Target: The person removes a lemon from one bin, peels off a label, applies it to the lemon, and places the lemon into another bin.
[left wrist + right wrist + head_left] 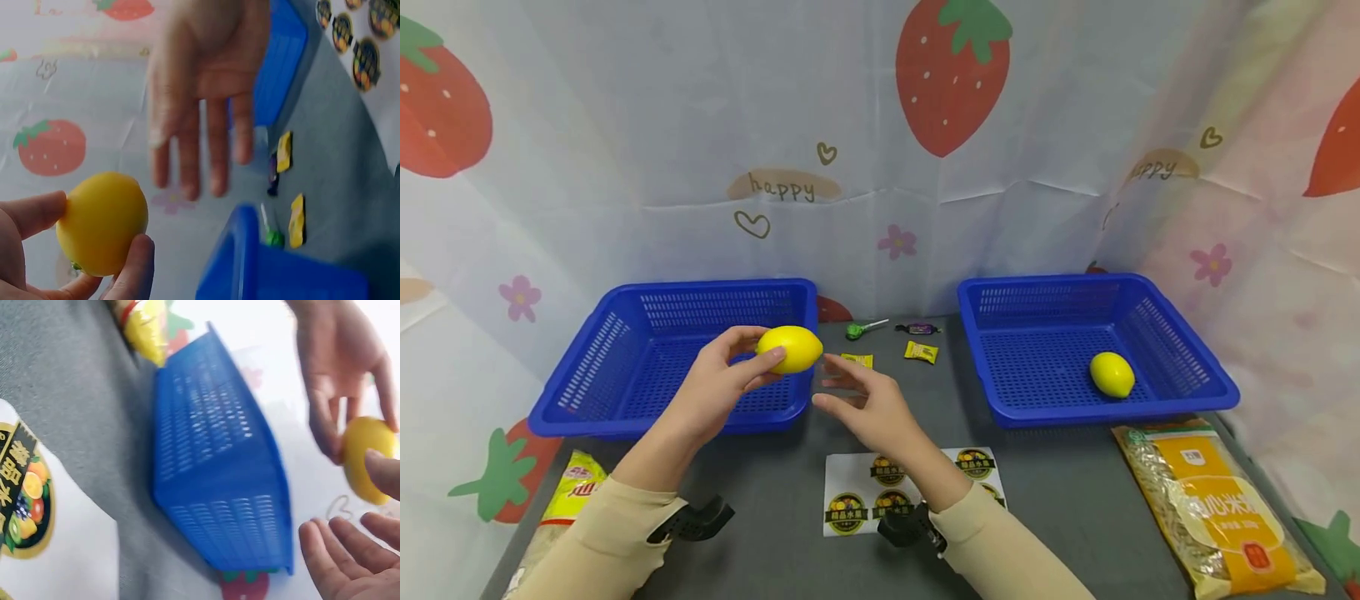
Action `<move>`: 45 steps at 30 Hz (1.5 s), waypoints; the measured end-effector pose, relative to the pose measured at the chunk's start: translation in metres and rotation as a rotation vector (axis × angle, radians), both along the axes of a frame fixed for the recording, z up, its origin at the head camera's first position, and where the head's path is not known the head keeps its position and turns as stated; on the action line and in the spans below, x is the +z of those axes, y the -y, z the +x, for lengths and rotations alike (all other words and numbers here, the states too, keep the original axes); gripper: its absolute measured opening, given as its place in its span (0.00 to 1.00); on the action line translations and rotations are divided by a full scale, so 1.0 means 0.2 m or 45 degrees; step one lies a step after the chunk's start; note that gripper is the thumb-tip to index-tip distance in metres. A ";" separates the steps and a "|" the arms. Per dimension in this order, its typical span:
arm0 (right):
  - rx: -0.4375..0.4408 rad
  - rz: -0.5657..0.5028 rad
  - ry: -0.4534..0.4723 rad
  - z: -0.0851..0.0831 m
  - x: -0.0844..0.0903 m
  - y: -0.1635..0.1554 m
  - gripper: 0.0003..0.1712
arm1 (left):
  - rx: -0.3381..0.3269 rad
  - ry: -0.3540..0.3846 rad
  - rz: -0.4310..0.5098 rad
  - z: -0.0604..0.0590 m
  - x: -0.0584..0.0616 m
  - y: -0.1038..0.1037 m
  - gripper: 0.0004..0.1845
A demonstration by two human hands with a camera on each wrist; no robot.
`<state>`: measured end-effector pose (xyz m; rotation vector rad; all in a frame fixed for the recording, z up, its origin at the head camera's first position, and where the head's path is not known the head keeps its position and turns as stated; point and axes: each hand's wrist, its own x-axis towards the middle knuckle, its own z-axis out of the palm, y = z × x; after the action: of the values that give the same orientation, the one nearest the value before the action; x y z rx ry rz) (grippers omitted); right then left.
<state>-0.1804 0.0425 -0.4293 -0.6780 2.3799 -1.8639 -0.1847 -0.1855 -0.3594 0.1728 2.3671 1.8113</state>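
Lemon (789, 348) held over left basket's (625, 367) right rim.

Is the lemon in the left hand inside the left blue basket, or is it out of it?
Out. The left hand holds the lemon in its fingertips above the near right corner of the left basket; it rests on nothing.
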 end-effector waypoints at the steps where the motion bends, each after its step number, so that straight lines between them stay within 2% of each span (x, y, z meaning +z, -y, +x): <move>1: -0.006 -0.043 -0.003 0.01 0.01 -0.02 0.33 | -0.005 0.007 0.009 0.01 -0.01 -0.02 0.36; 4: -0.015 -0.160 -0.010 0.03 0.04 -0.06 0.33 | -0.024 0.022 0.036 0.04 -0.02 -0.07 0.36; 8: -0.025 -0.238 -0.024 0.06 0.08 -0.11 0.34 | -0.049 0.045 0.083 0.08 -0.04 -0.14 0.34; 12: -0.056 -0.244 -0.053 0.07 0.08 -0.17 0.33 | -0.094 0.072 0.155 0.10 -0.09 -0.23 0.33; 17: -0.087 -0.213 -0.044 0.08 0.04 -0.24 0.30 | -0.168 0.092 0.228 0.10 -0.15 -0.32 0.30; 20: -0.107 -0.169 -0.034 0.07 0.00 -0.28 0.28 | -0.161 0.040 0.135 0.11 -0.19 -0.36 0.31; 25: -0.153 -0.096 -0.029 0.06 -0.05 -0.36 0.28 | -0.043 -0.146 -0.145 0.12 -0.27 -0.45 0.31; 28: -0.182 -0.064 -0.007 0.05 -0.09 -0.41 0.29 | -0.009 -0.198 -0.186 0.11 -0.31 -0.50 0.30; 31: -0.217 -0.018 0.039 0.04 -0.13 -0.45 0.30 | -0.028 -0.155 -0.160 0.08 -0.37 -0.54 0.29; 36: -0.253 0.108 0.158 0.01 -0.20 -0.48 0.33 | -0.047 -0.019 -0.125 0.01 -0.47 -0.57 0.29; 40: -0.296 0.212 0.200 -0.03 -0.24 -0.48 0.33 | -0.061 0.044 -0.150 -0.03 -0.52 -0.59 0.28; 45: -0.312 0.280 0.228 -0.06 -0.27 -0.47 0.32 | -0.077 0.098 -0.165 -0.08 -0.57 -0.59 0.27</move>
<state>-0.1931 0.1371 -0.4834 -0.2009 2.5884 -1.6210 -0.2007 -0.0667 -0.4733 0.1542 2.3890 1.6022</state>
